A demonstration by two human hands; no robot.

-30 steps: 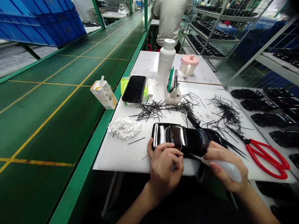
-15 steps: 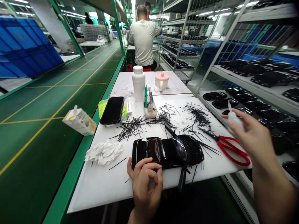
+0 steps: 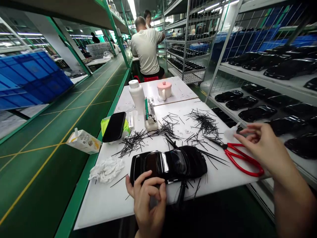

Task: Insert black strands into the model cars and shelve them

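A glossy black model car [image 3: 170, 163] lies across the front of the white table. My left hand [image 3: 150, 198] grips its left end and near side, with curled fingers against the body. At the table's right edge sits a small translucent bottle [image 3: 229, 133], its thin nozzle pointing up and right. My right hand [image 3: 257, 138] is just right of it, thumb tip beside the bottle, thumb and fingers apart. Red-handled scissors [image 3: 244, 158] lie below that hand. Loose black strips [image 3: 204, 122] are scattered behind the car, and a dark tool [image 3: 170, 141] partly shows there.
Crumpled tissue [image 3: 106, 169], a phone [image 3: 114, 127], a white bottle [image 3: 137, 96], a tool holder [image 3: 151, 122] and a lidded cup [image 3: 164, 90] stand or lie around. A drink carton [image 3: 84, 141] is left, by the green conveyor [image 3: 49, 132]. Racks [image 3: 247, 112] hold black cars; a person [image 3: 146, 49] sits ahead.
My right hand has lowered the small bottle to the table's right edge and its fingers have opened off it. My left hand still grips the car. The view has shifted slightly.
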